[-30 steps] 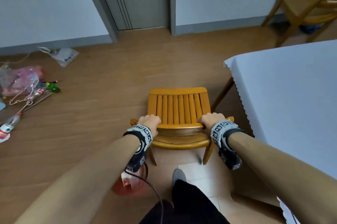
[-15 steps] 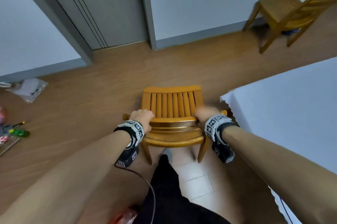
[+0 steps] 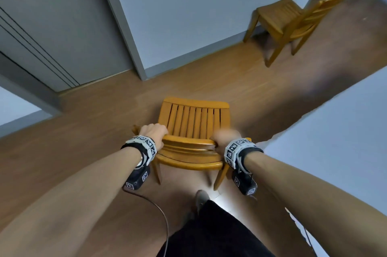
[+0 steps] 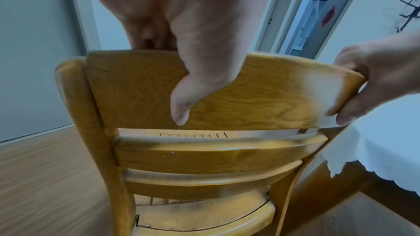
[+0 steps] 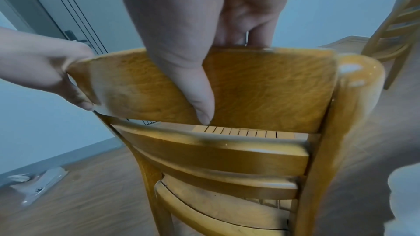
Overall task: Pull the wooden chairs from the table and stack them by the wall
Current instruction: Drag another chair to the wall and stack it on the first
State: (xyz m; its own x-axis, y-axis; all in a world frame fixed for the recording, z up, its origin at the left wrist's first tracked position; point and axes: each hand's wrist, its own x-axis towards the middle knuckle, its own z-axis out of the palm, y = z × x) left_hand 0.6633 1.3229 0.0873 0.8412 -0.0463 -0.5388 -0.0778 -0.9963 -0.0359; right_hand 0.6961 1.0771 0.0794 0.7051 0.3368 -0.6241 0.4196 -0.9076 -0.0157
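At 6 o'clock of the counter [image 3: 335, 141], both hands, left hand [image 3: 154, 133] and right hand [image 3: 225, 137], fingers curled over the chair [image 3: 193, 125] top rail, have swung it toward the second chair [image 3: 289, 20] at 1 o'clock

— What is the chair [image 3: 193, 125] at the centre of the frame made of?
— Varnished wood, honey-coloured, with glossy glints on the top rail and visible grain.
— And the floor [image 3: 88, 131]?
— Brown wood-look planks, smooth, fairly matt.
— At the right edge?
— White cloth [image 3: 335, 152] with a scalloped hem, matt.
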